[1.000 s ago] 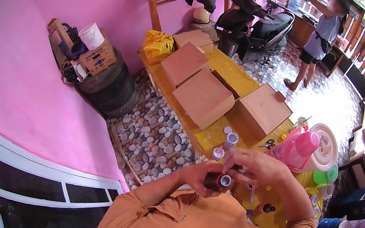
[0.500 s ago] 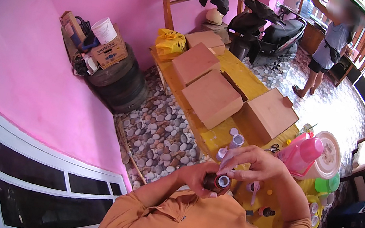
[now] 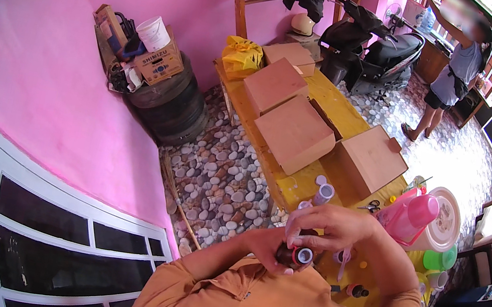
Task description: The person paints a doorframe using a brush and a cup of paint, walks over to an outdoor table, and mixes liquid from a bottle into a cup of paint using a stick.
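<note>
Close to my chest, my left hand (image 3: 267, 244) is wrapped round a small dark brown bottle (image 3: 287, 255). Its pale round mouth tilts up to the right. Bent over the bottle from above is my right hand (image 3: 333, 227), with thumb and fingers curled in a pinch beside the neck. Whatever lies between those fingertips is too small to make out. On the yellow-covered table (image 3: 299, 188) just beyond stand a white open jar (image 3: 323, 194) and a round white lid (image 3: 321, 180). A second dark bottle (image 3: 357, 291) and a pale spoon (image 3: 343, 263) are near my right forearm.
Brown cardboard boxes (image 3: 294, 134) and a yellow bag (image 3: 242, 57) cover the table's far part. Scissors (image 3: 371, 206), a pink jug (image 3: 414, 217) and green cups (image 3: 440, 258) are at the right. Beyond are a motorbike (image 3: 376, 51) and another person (image 3: 449, 77).
My right hand's fingers have shifted and curled down closer to the bottle. The bottle has turned slightly in my left hand. The whole view has swung a little to the left.
</note>
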Tool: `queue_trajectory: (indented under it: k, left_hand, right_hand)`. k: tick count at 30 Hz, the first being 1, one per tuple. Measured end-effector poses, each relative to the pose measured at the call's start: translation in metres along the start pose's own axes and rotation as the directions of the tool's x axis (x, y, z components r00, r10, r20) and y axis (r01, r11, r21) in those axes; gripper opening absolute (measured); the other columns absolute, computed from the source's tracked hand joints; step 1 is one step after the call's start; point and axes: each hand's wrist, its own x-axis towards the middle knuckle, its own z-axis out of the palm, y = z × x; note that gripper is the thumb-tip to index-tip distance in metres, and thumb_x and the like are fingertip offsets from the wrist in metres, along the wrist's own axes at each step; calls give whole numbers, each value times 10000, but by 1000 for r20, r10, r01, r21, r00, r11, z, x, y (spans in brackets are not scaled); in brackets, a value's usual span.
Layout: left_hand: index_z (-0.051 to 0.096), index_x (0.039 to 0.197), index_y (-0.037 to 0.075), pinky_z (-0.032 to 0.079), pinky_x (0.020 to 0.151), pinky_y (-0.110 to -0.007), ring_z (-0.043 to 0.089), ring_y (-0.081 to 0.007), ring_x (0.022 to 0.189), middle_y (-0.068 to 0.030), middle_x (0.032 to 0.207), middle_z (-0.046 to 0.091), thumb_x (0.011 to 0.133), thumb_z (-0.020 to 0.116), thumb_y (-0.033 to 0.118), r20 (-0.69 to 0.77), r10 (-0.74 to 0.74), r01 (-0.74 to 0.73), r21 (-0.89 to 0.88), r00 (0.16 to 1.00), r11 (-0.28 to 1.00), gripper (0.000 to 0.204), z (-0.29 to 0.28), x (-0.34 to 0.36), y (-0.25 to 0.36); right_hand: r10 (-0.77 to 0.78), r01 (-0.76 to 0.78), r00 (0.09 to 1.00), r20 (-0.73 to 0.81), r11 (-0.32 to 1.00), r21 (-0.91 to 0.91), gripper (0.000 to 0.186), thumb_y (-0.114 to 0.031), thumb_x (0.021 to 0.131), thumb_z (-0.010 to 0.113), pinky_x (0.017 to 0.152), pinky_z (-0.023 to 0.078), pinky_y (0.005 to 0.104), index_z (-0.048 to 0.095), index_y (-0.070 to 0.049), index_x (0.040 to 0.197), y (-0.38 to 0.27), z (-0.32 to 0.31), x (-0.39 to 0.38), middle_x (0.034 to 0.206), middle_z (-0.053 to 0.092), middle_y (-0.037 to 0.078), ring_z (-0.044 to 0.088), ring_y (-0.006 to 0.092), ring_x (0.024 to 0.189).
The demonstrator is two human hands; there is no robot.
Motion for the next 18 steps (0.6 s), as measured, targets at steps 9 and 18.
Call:
queue_trajectory:
  k: [9,18]
  left_hand:
    - [604,1035,67,486,739,-283,575,-138,827,-17,920,599,794,741,137,-45,24,-22,30,999,999,286,-4,0,-19]
    - [621,1087,42,514,782,-292,613,-138,878,-38,965,629,792,773,90,-250,182,-125,229,951,965,335,-15,7,-35]
  right_hand:
    - [116,-115,982,151,993,-16,218,-85,1031,585,895,515,403,687,23,1189,-6,-21,11,1075,690,150,654,331,985]
    - [583,-578,794,-174,635,-513,388,-357,1009,590,810,542,429,696,15,988,-56,-18,21,979,705,171,688,349,910]
